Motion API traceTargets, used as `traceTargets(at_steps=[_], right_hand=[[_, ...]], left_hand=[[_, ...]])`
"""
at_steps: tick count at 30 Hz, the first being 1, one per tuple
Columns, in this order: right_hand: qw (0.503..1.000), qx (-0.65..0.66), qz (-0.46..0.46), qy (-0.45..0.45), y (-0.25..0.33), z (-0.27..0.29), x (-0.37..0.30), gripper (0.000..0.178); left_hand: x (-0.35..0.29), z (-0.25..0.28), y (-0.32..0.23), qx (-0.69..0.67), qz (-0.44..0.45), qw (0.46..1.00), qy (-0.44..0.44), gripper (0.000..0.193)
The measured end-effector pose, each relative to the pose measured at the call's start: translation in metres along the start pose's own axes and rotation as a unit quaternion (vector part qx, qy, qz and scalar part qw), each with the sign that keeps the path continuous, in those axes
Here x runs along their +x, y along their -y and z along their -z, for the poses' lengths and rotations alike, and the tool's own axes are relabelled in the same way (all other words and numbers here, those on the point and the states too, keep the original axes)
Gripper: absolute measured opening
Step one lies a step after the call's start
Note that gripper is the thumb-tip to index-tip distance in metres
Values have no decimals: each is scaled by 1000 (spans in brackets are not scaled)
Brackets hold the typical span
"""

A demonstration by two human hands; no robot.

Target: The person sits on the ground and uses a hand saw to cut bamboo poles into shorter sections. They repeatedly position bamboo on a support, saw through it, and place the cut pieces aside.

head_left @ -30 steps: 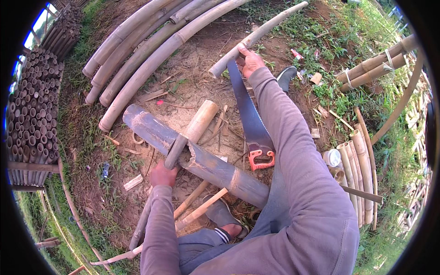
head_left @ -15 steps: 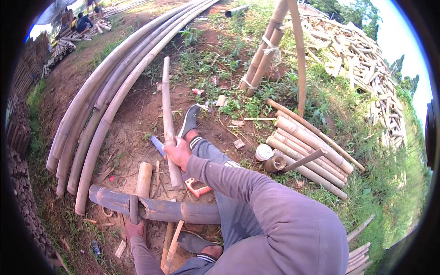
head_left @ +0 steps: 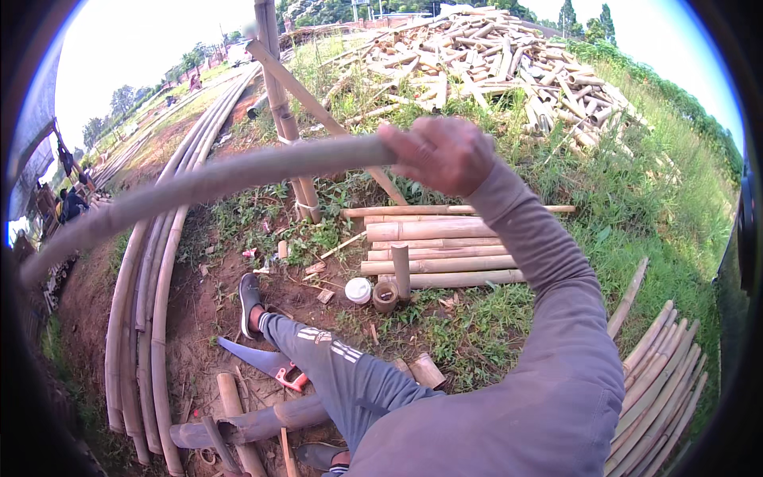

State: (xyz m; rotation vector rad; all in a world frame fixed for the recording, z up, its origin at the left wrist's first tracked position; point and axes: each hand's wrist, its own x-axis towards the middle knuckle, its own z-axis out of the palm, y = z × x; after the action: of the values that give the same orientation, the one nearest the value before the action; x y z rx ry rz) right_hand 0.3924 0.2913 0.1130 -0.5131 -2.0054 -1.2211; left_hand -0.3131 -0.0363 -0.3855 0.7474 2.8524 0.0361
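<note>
My right hand is closed around one end of a long bamboo pole, held up at chest level. The pole reaches across to the far left, and its far end is blurred. No part of my left hand shows. A dark, notched bamboo log lies on the ground by my leg, with a flat dark strip leaning at its notch. Just beyond the log lies a handsaw with a blue-grey blade and an orange-red handle. A short bamboo piece touches the log.
Long bamboo poles run along the left. Cut bamboo lengths lie ahead, near a white tub and a bamboo cup. Tied upright poles stand beyond. Split bamboo lies at right; a large offcut heap rises behind.
My right hand has lifted the bamboo pole from beside the saw and swung it up to the right. My view has tilted up and right, and my left hand has left the picture.
</note>
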Motion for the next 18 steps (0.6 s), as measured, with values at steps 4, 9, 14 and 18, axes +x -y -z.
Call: traceTargets(at_steps=[4,9,14,18], right_hand=[[826,-455,-319,-98,-273,190,-46,109],[935,-210,-255,-129,-165,148,-25,64],[947,159,-279,24,48,27,-28,52],[869,433,-209,120,181,-37,-24,50]], left_hand=[[4,19,-58,-55,-63,994,-67,75],[-2,135,-25,-91,-91,965,-231,74],[-35,247,-87,-30,-316,905,-284,64],[-72,319,-163,104,-402,860,-297,51]])
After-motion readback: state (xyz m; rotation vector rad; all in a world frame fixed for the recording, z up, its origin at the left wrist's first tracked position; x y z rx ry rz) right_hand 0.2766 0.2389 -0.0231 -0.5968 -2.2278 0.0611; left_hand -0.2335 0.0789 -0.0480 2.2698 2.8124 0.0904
